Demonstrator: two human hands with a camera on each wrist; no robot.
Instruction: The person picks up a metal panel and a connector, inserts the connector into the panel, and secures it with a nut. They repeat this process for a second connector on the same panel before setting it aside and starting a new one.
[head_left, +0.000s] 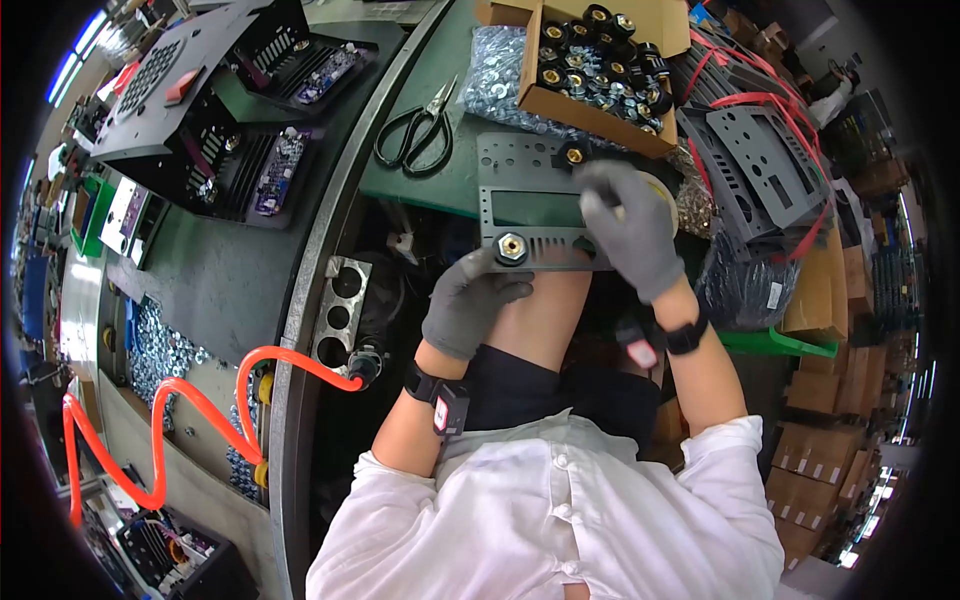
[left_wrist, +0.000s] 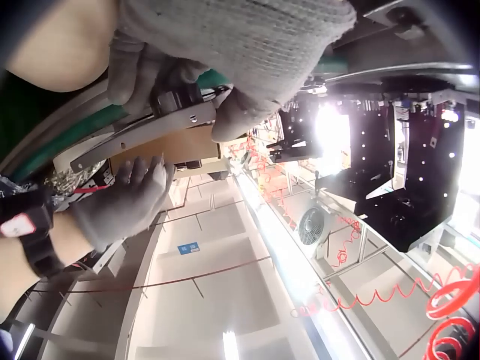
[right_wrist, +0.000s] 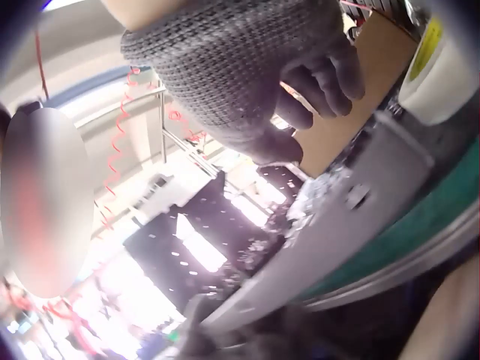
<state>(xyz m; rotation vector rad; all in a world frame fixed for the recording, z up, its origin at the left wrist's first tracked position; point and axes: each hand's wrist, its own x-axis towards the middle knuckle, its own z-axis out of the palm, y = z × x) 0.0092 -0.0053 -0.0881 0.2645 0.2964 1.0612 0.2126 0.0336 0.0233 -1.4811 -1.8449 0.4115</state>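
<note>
A grey metal plate [head_left: 487,213] with round holes and slots lies over the bench's front edge and the person's thigh. My gloved left hand [head_left: 468,303] grips its near left corner, thumb and fingers on either side in the left wrist view. By that corner sits a black round foot [head_left: 511,249] with a hex nut in its middle. Another black foot [head_left: 572,155] is at the plate's far right. My gloved right hand [head_left: 636,228] is raised over the plate's right side, blurred in the head view. Its loosely bent fingers [right_wrist: 324,88] show nothing between them in the right wrist view.
A cardboard box [head_left: 590,115] of black feet and nuts stands at the back, beside a bubble-wrap bag [head_left: 495,75]. Black-handled snips [head_left: 415,140] lie on the green bench. Stacked grey plates [head_left: 765,165] are at right, black housings [head_left: 190,110] and an orange coiled hose [head_left: 200,400] at left.
</note>
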